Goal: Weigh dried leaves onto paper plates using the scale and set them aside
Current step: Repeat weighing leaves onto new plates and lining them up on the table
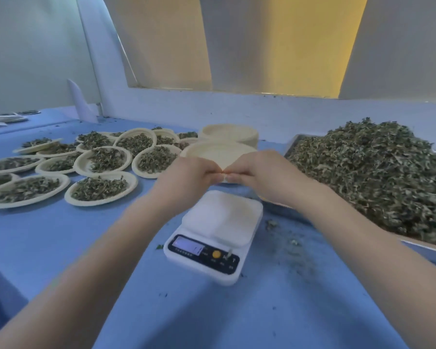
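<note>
Both hands met at the near rim of an empty paper plate (218,153), which sat on top of a short stack just beyond the scale (215,235). The left hand (186,176) and the right hand (261,176) had their fingertips pressed together on that rim, pinching it, apparently to peel one plate free of the ones below. How many plates they held could not be told.

The step in hand looked like fetching a fresh plate for the next weighing. The scale's white platform stood bare, its display lit but unreadable. The next move would call for separating a single plate, drawing it toward the near side and setting it level on the platform, centred so its rim did not hang over the display.

The dried leaves (378,172) lay in a big heap on a metal tray (428,250) at the right, just beside the right forearm. Filled plates (101,188) crowded the left and far-left of the blue tabletop (73,248), several overlapping. A second stack of empty plates (230,133) stood farther back by the wall.

Room was tight around the stack: filled plates touched or nearly touched it on the left, and the tray's corner came close on the right. The near tabletop on the left offered open room for setting a weighed plate aside. Loose crumbs lay scattered right of the scale.
</note>
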